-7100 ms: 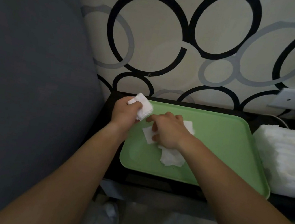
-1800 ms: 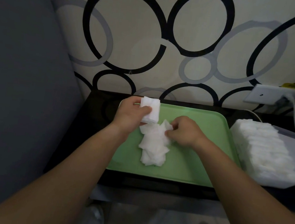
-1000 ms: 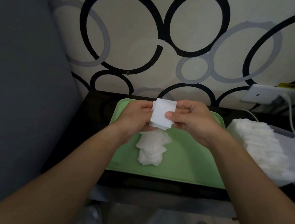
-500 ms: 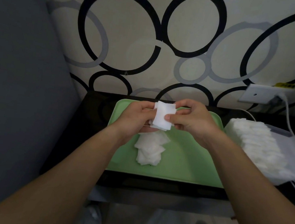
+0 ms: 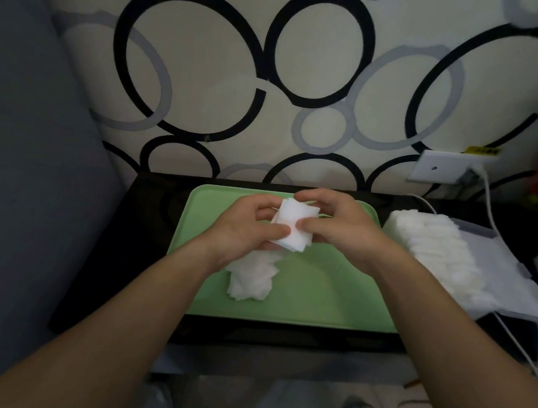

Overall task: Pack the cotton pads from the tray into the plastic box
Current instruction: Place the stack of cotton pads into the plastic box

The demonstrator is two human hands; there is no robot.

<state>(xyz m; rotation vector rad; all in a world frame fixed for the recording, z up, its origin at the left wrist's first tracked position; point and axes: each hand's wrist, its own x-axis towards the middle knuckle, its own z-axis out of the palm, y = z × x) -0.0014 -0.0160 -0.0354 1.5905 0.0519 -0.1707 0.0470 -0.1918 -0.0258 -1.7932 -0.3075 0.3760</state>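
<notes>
Cotton pads stack [image 5: 292,222] pinched by left grip [image 5: 243,231] + right grip [image 5: 342,235]; pile [image 5: 251,281] on tray [image 5: 316,297] part-hidden under left wrist.

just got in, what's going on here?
A person's left hand and right hand both pinch a small stack of cotton pads above the green tray. A heap of loose pads lies on the tray beneath. The box to the right holds a long row of pads; the stack is not in it yet.

A black table [image 5: 136,254] stood before me against ringed wallpaper [image 5: 212,57], a grey sofa [image 5: 6,167] on my left, a white wall plate [image 5: 438,167] and cable [image 5: 488,200] to my right.
</notes>
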